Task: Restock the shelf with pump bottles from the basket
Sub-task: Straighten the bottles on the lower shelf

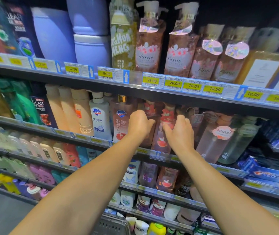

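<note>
- Mid-frame, the right hand (pixel 177 133) grips an upright pink pump bottle (pixel 162 133), long axis vertical, just left of its palm.
- The left hand (pixel 139 124) curls round a neighbouring bottle (pixel 148 131); hold unclear.
- Both stand on the packed second shelf (pixel 228 170), tight under the shelf above.
- The basket (pixel 111 224) shows at bottom centre.

Yellow price tags (pixel 151 80) on rail, lilac jugs (pixel 91 48) above, toothpaste boxes (pixel 271 175) far right
</note>
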Demonstrator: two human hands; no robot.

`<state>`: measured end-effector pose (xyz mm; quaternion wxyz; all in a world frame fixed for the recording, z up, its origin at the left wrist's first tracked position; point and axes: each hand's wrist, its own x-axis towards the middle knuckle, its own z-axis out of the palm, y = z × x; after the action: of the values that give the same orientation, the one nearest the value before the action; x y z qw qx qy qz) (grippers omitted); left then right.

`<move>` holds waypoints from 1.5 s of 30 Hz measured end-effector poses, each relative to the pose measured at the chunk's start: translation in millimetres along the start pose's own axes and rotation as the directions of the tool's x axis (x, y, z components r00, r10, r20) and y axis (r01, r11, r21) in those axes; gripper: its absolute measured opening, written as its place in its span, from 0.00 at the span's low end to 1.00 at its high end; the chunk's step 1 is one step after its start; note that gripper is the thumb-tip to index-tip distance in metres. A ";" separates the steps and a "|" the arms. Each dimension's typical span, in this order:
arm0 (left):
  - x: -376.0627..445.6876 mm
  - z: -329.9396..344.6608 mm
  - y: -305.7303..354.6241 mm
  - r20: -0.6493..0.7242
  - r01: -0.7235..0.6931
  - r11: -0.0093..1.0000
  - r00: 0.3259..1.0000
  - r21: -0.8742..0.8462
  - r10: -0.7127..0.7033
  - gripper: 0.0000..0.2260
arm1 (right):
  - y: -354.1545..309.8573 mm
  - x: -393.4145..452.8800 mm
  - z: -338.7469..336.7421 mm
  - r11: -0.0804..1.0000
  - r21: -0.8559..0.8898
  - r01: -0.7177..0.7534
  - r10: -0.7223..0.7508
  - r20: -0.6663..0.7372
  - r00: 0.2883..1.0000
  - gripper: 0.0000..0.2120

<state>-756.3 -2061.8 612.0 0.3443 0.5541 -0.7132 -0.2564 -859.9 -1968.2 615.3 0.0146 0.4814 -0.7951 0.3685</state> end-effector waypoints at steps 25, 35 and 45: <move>3.3 -32.9 -8.2 0.212 -0.151 0.988 0.965 -0.019 0.151 0.12 | -8.2 15.5 4.0 0.997 -0.022 -0.075 0.077 0.126 0.989 0.16; 8.5 -36.2 -6.1 0.285 -0.136 0.991 0.950 0.016 0.126 0.13 | -3.2 20.5 -5.2 0.999 0.021 -0.044 0.040 0.171 0.985 0.14; 4.1 -36.6 -4.0 0.234 -0.113 0.993 0.967 0.027 0.104 0.15 | -0.3 22.5 -9.3 0.997 0.060 -0.041 0.032 0.154 0.988 0.16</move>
<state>-726.2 -2066.2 632.9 0.2611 0.4872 -0.7828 -0.2859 -874.8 -1979.7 630.8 -0.0683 0.4939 -0.7905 0.3556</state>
